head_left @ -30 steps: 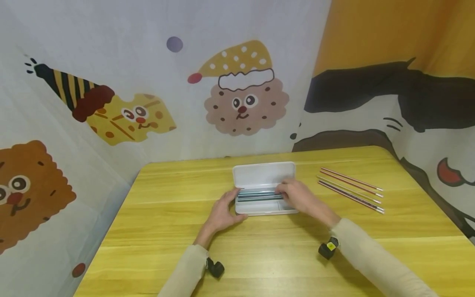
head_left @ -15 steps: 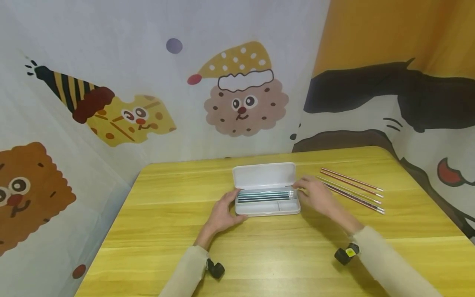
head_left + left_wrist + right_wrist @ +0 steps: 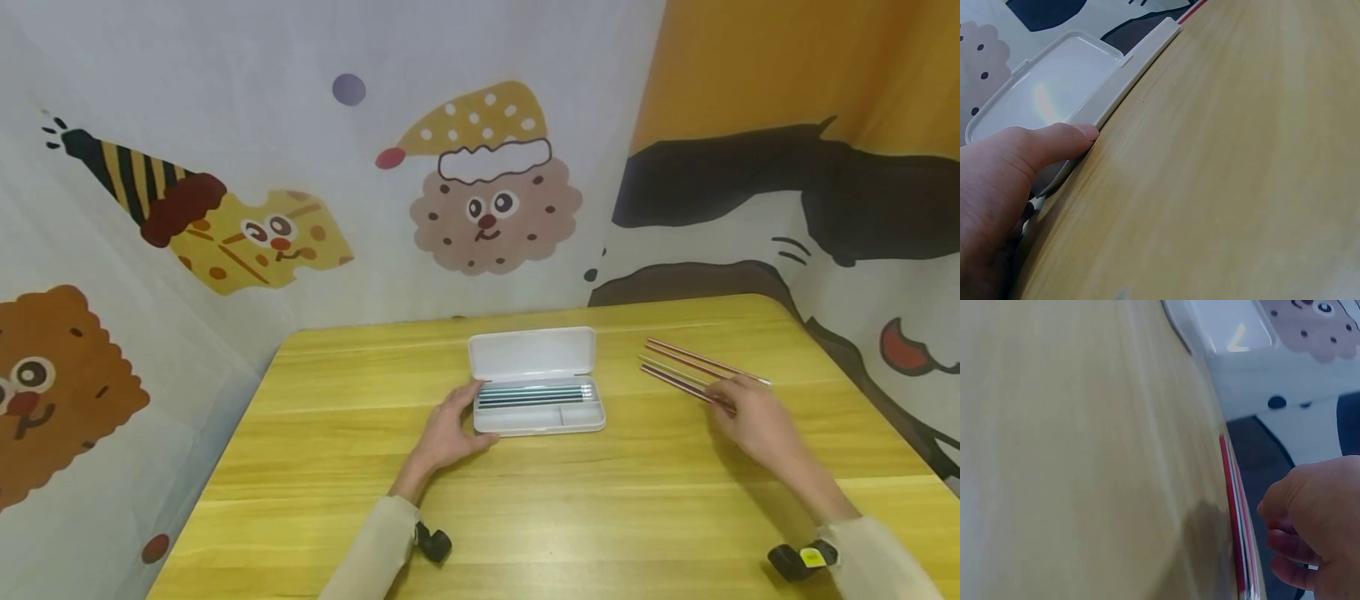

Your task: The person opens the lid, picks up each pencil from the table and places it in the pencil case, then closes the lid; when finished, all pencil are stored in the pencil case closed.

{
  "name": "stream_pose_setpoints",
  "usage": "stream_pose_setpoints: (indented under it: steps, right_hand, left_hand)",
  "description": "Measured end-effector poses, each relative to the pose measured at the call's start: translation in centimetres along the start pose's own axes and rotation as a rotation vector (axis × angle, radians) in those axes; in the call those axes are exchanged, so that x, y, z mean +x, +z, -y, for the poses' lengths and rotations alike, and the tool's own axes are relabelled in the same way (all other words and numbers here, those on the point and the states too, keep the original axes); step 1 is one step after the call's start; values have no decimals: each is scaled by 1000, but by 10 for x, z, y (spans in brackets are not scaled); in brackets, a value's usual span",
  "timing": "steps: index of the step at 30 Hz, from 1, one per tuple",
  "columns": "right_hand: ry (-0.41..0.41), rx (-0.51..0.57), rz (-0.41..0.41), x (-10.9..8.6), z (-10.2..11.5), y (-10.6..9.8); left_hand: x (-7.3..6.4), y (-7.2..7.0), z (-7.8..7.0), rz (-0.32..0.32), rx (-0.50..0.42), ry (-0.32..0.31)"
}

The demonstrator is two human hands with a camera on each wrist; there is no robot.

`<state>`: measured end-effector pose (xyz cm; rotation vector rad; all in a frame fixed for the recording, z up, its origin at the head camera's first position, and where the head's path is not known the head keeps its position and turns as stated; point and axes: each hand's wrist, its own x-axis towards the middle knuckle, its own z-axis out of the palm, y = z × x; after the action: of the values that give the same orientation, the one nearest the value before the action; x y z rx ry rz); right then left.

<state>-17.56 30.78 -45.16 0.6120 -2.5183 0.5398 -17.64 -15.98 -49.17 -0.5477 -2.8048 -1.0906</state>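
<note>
A white pencil case (image 3: 517, 422) lies on the table, its lid (image 3: 532, 353) raised at the back. Several dark green pencils (image 3: 532, 397) with white ends lie side by side in its long rear compartment. My left hand (image 3: 444, 429) holds the case's left end, thumb at the front edge and fingers toward the back corner; the thumb presses the front wall (image 3: 1138, 65) in the left wrist view. My right hand (image 3: 757, 421) is over the eraser ends of several loose red, dark and gold pencils (image 3: 678, 383). In the right wrist view its fingers are loosely bent above the pencils (image 3: 1235, 512).
The yellow wood-grain table (image 3: 525, 508) has its back edge against a cartoon-printed cloth (image 3: 300, 83). Two small compartments run along the front of the pencil case. Both wrists carry a black camera.
My right hand has left the right end of the pencil case and moved right to the loose pencils, uncovering the green pencils' ends. My left hand has stayed on the case.
</note>
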Motion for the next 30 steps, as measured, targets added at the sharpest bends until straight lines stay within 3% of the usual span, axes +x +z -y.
stream_pose_setpoints:
  steps: [9,30]
  right_hand:
    - [43,-67,13,-20,-17,-7]
    - [76,-72,71,-21,-20,-3]
  left_hand:
    - [-1,-1,-1,-1,17,9]
    - [0,-1,-1,-3,10,1]
